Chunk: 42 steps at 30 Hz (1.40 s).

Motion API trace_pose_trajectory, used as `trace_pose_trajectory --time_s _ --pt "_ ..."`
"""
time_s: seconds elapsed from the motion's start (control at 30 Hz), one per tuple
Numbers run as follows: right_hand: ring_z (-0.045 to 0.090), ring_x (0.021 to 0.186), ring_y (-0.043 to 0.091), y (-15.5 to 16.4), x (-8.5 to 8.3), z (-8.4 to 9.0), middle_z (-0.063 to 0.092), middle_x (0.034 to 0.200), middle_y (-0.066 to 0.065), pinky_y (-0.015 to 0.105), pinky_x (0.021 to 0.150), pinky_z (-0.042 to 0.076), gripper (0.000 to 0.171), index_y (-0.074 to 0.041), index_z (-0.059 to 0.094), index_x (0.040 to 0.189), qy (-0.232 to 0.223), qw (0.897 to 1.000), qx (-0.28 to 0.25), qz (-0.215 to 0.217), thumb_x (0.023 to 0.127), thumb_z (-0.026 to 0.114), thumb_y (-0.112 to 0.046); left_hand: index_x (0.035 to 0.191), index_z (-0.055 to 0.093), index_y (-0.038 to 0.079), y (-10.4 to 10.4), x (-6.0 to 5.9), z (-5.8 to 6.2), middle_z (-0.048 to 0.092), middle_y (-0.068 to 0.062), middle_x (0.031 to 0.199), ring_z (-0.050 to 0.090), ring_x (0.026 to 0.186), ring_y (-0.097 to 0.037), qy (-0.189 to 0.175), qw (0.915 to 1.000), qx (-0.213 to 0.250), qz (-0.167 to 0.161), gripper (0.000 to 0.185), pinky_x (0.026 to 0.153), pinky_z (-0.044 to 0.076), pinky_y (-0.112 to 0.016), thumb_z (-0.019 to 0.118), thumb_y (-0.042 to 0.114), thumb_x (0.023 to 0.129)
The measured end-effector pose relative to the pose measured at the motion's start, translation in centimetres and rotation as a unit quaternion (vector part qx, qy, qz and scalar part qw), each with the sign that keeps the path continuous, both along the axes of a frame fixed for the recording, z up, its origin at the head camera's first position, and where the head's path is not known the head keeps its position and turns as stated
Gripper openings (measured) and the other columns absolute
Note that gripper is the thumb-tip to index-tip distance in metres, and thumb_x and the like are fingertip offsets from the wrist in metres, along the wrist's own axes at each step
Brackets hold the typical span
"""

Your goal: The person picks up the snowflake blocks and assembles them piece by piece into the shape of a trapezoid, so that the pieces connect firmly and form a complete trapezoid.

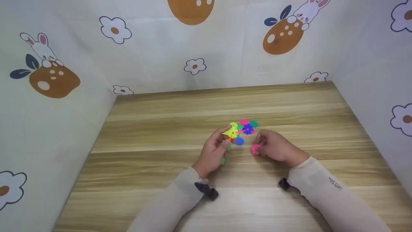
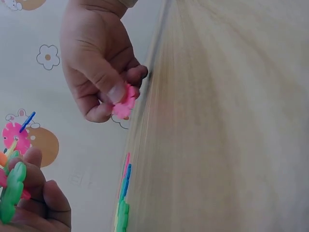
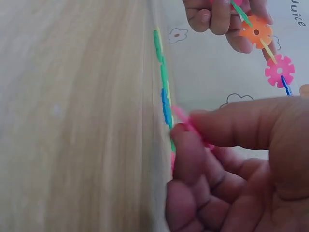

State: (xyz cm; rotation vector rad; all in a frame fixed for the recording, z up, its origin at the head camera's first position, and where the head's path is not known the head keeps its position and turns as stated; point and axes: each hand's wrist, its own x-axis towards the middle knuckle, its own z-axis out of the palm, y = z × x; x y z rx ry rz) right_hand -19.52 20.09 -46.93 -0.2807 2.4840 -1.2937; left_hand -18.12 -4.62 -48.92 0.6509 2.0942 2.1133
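While my left hand (image 1: 213, 149) is gripping a disc chain (image 1: 236, 132) near the head view's centre, my right hand (image 1: 278, 146) is pinching a pink disc (image 1: 255, 149) to its lower right. In the left-wrist view, that pink disc is showing a bare lower rim. In the right-wrist view, it is tilting; keeping that rim free should probably make slotting easier.

head: evenly lit; pale sheen on near tabletop (image 1: 248, 209); soft shadow beside right sleeve (image 1: 331, 196) | wrists: dimmer, grain blurred
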Motion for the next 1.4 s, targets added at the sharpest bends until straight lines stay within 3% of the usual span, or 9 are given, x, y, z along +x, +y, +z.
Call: trace_pose_trajectory --time_s 0.13,0.23,0.37,0.47,0.67,0.83,0.97,1.17,1.4 --pt "0.063 0.073 0.029 0.1 -0.3 0.3 0.065 0.083 0.015 0.034 0.065 0.055 0.022 -0.003 0.060 0.108 0.021 0.993 -0.109 -0.041 0.087 0.064 0.000 0.141 0.047 0.026 0.0 0.0 0.0 0.059 -0.021 0.105 0.052 0.079 -0.047 -0.003 1.0000 0.000 -0.002 0.041 0.057 0.047 -0.037 0.050 0.017 0.101" --pt "0.063 0.081 0.029 0.1 -0.4 0.8 0.062 0.091 0.017 0.039 0.076 0.056 0.026 0.000 0.061 0.114 0.028 0.983 -0.166 -0.077 0.088 0.062 0.001 0.141 0.047 0.022 0.0 -0.1 0.0 0.061 -0.018 0.106 0.056 0.075 -0.034 -0.007 1.0000 -0.005 0.002 0.041 0.057 0.047 -0.034 0.048 0.012 0.102" --pt "0.062 0.094 0.025 0.1 -0.3 1.3 0.059 0.107 0.019 0.036 0.086 0.054 0.037 0.004 0.056 0.124 0.013 0.965 -0.239 -0.109 0.087 0.062 0.004 0.141 0.046 0.021 0.0 -0.2 0.0 0.062 -0.015 0.106 0.052 0.068 -0.019 -0.010 0.9999 -0.008 0.005 0.042 0.057 0.046 -0.029 0.047 0.008 0.102" --pt "0.061 0.100 0.023 0.0 -0.2 1.6 0.058 0.114 0.019 0.034 0.089 0.052 0.041 0.004 0.053 0.128 0.001 0.955 -0.274 -0.113 0.088 0.061 0.003 0.141 0.046 0.024 -0.1 -0.2 0.0 0.062 -0.013 0.107 0.053 0.070 -0.023 -0.008 0.9999 -0.006 0.004 0.042 0.057 0.046 -0.027 0.047 0.010 0.102" --pt "0.059 0.104 0.030 0.0 -0.1 1.7 0.057 0.115 0.018 0.040 0.094 0.049 0.036 0.004 0.053 0.128 -0.023 0.941 -0.321 -0.107 0.092 0.056 0.003 0.141 0.046 0.027 -0.2 -0.1 0.0 0.063 -0.006 0.107 0.049 0.075 -0.046 0.011 0.9999 -0.002 0.001 0.040 0.057 0.046 -0.025 0.048 0.019 0.102" --pt "0.063 0.098 0.028 0.1 -0.1 1.6 0.060 0.114 0.018 0.038 0.093 0.050 0.035 0.006 0.054 0.127 -0.041 0.929 -0.351 -0.112 0.093 0.059 -0.002 0.140 0.047 0.032 -0.2 0.0 0.1 0.062 -0.007 0.106 0.052 0.080 -0.050 0.010 0.9999 0.000 0.006 0.040 0.058 0.047 -0.027 0.048 0.021 0.102" --pt "0.065 0.091 0.021 0.1 -0.1 1.7 0.060 0.115 0.020 0.036 0.090 0.052 0.035 0.008 0.053 0.125 -0.040 0.925 -0.362 -0.108 0.093 0.060 -0.003 0.139 0.048 0.032 -0.2 -0.1 0.0 0.061 -0.009 0.106 0.053 0.076 -0.043 0.004 1.0000 0.002 0.004 0.040 0.056 0.046 -0.026 0.049 0.017 0.102" --pt "0.065 0.087 0.019 0.1 -0.1 1.7 0.059 0.113 0.025 0.031 0.085 0.054 0.032 0.011 0.054 0.122 -0.040 0.926 -0.362 -0.105 0.092 0.059 0.000 0.143 0.044 0.018 -0.2 -0.1 0.3 0.059 -0.019 0.108 0.055 0.073 -0.022 0.004 0.9998 0.014 -0.011 0.042 0.055 0.044 -0.024 0.046 0.008 0.102" --pt "0.063 0.095 0.021 0.3 -0.2 1.7 0.060 0.115 0.022 0.031 0.086 0.053 0.030 0.007 0.056 0.120 -0.046 0.935 -0.336 -0.104 0.093 0.060 -0.006 0.141 0.045 0.010 -0.2 1.1 2.8 0.060 -0.022 0.107 0.054 0.070 -0.013 0.004 0.9999 0.012 -0.012 0.041 0.055 0.046 -0.025 0.045 0.003 0.101"
